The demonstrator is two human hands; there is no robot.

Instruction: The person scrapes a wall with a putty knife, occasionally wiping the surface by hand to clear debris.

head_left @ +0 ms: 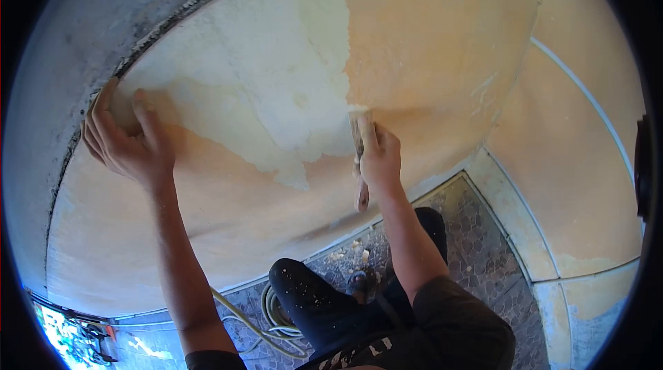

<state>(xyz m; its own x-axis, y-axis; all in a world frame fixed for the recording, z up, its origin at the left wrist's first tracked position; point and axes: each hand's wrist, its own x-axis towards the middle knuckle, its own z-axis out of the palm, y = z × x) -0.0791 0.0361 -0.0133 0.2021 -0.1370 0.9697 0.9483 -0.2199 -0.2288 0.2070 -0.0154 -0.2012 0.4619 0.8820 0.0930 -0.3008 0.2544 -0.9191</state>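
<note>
Now a scraper (357, 136) is gripped by the right hand (381, 163) against a patchy wall (435, 45), the left hand (138, 154) spread near its edge.

You see the wall (428, 38) in soft light; daylight (55, 334) glares, blown out, beyond its lower left end. Your right hand (381, 156) casts a soft shadow on it, and lens distortion bows its edges.
</note>
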